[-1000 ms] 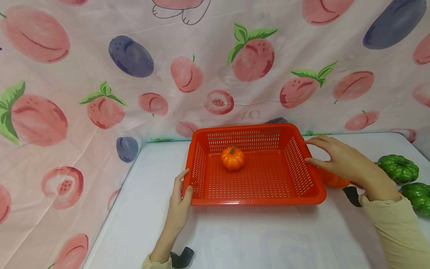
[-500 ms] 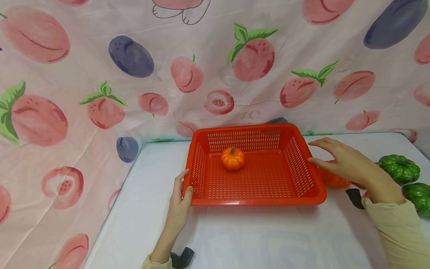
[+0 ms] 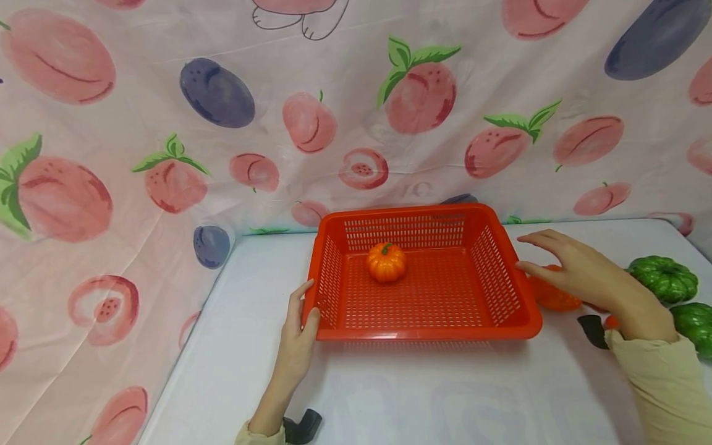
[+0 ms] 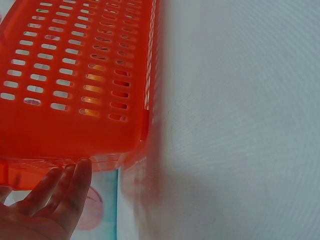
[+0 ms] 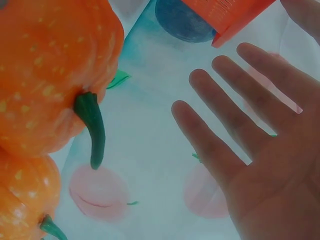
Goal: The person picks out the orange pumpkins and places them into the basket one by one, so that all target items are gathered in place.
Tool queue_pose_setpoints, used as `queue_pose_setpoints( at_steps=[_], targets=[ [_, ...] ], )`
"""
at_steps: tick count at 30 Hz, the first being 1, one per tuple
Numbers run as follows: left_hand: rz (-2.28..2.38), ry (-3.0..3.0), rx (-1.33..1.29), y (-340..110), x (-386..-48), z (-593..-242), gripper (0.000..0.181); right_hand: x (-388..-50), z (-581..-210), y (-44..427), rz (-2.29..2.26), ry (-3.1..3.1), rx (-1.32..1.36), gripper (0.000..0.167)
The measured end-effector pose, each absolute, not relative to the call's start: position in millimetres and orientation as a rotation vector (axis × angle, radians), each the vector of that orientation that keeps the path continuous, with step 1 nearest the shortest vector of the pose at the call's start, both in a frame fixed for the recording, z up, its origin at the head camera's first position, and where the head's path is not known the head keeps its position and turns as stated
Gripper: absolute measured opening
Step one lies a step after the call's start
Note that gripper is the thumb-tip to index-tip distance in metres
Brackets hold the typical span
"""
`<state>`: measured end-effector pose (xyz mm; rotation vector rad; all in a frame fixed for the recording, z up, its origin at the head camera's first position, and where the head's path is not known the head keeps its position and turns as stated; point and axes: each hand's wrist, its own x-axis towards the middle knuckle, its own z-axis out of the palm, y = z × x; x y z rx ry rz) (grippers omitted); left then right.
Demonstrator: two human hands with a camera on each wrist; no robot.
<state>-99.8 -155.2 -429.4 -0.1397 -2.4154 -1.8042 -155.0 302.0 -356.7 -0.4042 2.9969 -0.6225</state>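
While, in the head view, the left hand (image 3: 296,340) grips the left rim of a red basket (image 3: 428,334) near the table's (image 3: 417,395) back edge, the right hand (image 3: 584,272) hovers released beside its right rim; a small pumpkin (image 3: 386,264) sits toward its back left corner. Left wrist: fingertips (image 4: 82,170) touch the rim. Right wrist: spread fingers (image 5: 227,111) near two orange pumpkins (image 5: 50,75).

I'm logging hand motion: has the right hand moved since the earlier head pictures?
Yes: the right hand has shifted slightly right against the printed peach above it on the backdrop, its fingertips drawing away from the red basket.
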Motion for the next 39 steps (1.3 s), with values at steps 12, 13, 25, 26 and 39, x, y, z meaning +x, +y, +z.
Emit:
queue_pose_setpoints(
  at_steps=[12, 13, 25, 26, 39],
  targets=[
    [-1.810, -2.420, -0.147, -155, -100, -430, 0.052, -154, -362, 310, -0.641, 3.020, -0.431, 0.063],
    [-1.809, -2.420, -0.147, -155, -100, -430, 0.052, -154, -364, 311, -0.639, 3.018, -0.435, 0.063],
    [-1.805, -2.420, -0.156, -155, -99, -431, 0.052, -159, -381, 322, -0.557, 2.993, -0.475, 0.060],
    [-1.806, -2.420, -0.156, -155, -99, -431, 0.052, -159, -382, 323, -0.553, 2.996, -0.486, 0.059],
    [-1.807, -2.410, -0.158, -155, -100, -430, 0.051, -163, -395, 331, -0.519, 2.958, -0.501, 0.061]
  ],
)
